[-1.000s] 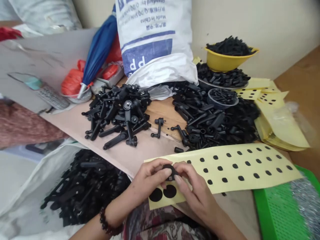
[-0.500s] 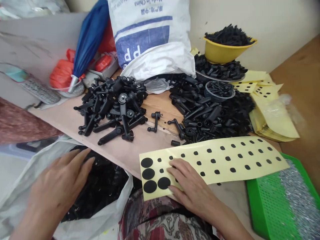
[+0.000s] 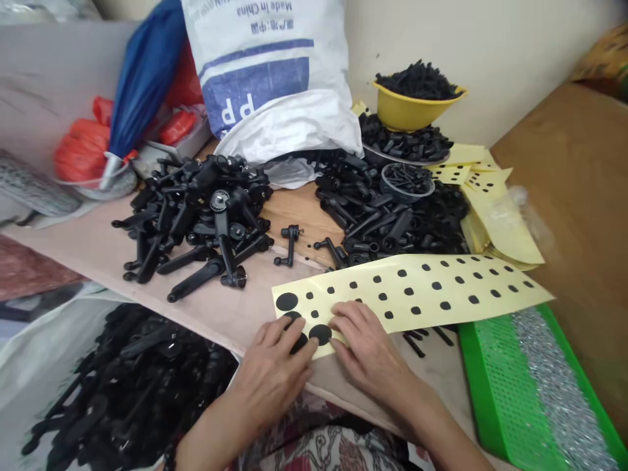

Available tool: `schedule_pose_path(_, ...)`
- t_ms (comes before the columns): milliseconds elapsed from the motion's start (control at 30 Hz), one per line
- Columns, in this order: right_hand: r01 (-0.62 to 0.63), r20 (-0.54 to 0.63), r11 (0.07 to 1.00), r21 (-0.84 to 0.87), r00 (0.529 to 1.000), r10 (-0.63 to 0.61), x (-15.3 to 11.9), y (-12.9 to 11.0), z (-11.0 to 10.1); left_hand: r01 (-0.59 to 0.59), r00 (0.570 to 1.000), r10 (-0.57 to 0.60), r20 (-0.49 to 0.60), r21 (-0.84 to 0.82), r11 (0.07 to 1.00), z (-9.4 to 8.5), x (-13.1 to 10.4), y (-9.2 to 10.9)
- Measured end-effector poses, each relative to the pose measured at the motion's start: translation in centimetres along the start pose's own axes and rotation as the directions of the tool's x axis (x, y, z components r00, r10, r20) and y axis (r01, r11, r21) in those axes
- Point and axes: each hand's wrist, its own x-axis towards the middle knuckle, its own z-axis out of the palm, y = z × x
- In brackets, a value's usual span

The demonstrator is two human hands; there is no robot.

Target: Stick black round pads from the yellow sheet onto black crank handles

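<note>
A long yellow sheet of black stickers (image 3: 422, 299) slants across the front of the table. It has large round stickers at its left end and rows of small ones along the rest. My left hand (image 3: 275, 376) has its bent fingers on the sheet's lower left corner, partly covering two large round stickers; the fingertips' hold on the corner is partly hidden. My right hand (image 3: 370, 350) grips the lower edge, fingers on top and thumb at the edge. Between the hands a large round sticker (image 3: 320, 335) shows. Beyond the sheet lies a single black crank handle (image 3: 290, 245).
Black handles (image 3: 196, 222) are piled at left, more black parts (image 3: 392, 219) at right. A white sack (image 3: 275, 78) and yellow bowl (image 3: 409, 111) stand behind. Below left is an open bag of black handles (image 3: 147, 386). A green basket (image 3: 510, 392) of small metal pieces sits at right.
My left hand has moved right, from above the bag of black handles onto the sheet's left end. My right hand stays on the sheet. The view has shifted somewhat.
</note>
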Motion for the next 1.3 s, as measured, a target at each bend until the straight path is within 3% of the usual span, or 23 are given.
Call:
schedule_pose_path(333,-0.092,0.006,0.974,0.208,0.996,0.093,0.1,-0.2,0.0,0.055,0.994,-0.060,0.087,0.062,0.997,0.4,0.4,0.6)
schedule_pose_path(633,-0.130,-0.018,0.984,0.125,0.991,0.133,0.8,-0.8,0.5,0.057,0.995,-0.063,0.076,0.073,0.996,0.6,0.2,0.7)
schedule_pose_path(833,-0.166,-0.054,0.950,0.266,0.981,0.187,1.2,-1.0,0.8,0.052,0.996,-0.058,0.063,0.092,0.994,0.6,0.0,0.7)
schedule_pose_path(1033,-0.216,0.011,0.888,0.407,0.973,0.231,1.0,-1.0,1.1,0.070,0.994,-0.075,0.081,0.062,0.996,0.5,-0.1,0.8)
schedule_pose_path(1167,-0.201,0.053,0.889,0.412,0.979,0.196,0.6,-0.8,1.2,0.063,0.998,-0.065,-0.018,-0.107,0.992,-0.2,-0.5,0.2)
schedule_pose_path(1233,-0.201,0.096,0.893,0.403,0.979,0.178,0.3,-0.5,1.2,0.046,0.986,-0.077,-0.148,-0.200,0.979,-0.8,-0.9,-0.9)
schedule_pose_path(1300,-0.233,0.166,0.883,0.408,0.970,0.179,0.0,-0.2,0.9,0.074,0.945,-0.127,-0.301,-0.180,0.981,-1.5,-1.3,-2.7)
